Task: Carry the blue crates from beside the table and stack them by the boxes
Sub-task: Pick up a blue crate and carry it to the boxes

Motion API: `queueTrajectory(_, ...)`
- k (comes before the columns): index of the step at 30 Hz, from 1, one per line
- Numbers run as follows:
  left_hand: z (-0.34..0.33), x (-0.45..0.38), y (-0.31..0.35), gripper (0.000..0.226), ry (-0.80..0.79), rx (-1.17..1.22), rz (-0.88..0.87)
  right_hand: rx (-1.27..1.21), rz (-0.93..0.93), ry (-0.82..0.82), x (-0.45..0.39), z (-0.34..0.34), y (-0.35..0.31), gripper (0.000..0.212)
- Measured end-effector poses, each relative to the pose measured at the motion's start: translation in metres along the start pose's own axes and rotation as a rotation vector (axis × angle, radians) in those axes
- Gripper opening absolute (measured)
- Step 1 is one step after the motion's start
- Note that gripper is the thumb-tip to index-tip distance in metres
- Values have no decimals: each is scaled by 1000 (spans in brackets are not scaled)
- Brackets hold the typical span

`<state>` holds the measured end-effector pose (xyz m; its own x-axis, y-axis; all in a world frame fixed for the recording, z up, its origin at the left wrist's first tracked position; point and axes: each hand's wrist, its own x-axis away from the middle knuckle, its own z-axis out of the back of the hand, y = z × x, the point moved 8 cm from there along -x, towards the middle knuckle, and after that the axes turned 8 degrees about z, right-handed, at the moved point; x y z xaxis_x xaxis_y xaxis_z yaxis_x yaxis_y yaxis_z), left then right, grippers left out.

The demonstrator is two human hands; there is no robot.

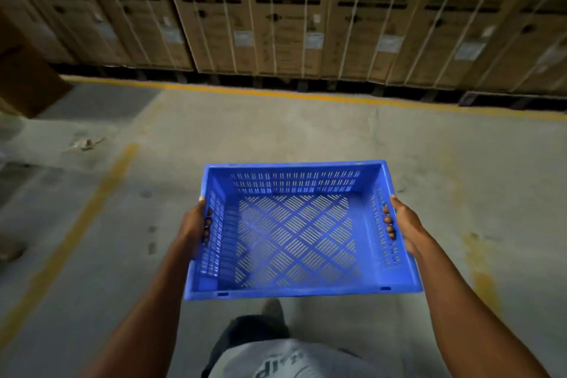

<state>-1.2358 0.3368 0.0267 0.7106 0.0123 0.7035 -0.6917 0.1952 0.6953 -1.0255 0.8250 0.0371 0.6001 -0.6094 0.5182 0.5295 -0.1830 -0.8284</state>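
Observation:
An empty blue crate [299,293] with slotted walls and a lattice floor hangs level in front of me, above the concrete floor. My left hand [193,225] grips its left side, fingers poking through the handle slot. My right hand [406,225] grips the right side the same way. A long row of tall strapped cardboard boxes [276,18] on dark pallets fills the far side, a few steps ahead.
A yellow floor line [276,94] runs in front of the boxes, and another yellow line [92,202] slants along the left. A brown box [24,77] juts in at the left edge. A scrap of debris [86,143] lies on the floor. My foot [271,313] shows below the crate.

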Motion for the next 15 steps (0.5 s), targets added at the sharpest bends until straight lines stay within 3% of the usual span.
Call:
queueTrajectory(6,-47,-76,120,52,-111,-91,-12,-93,-9,82,-62,-5,-54,49)
queueTrajectory(15,-145,-188,241,51,-169,-157,-1,-146,-28,124,-196,-4,-133,49)
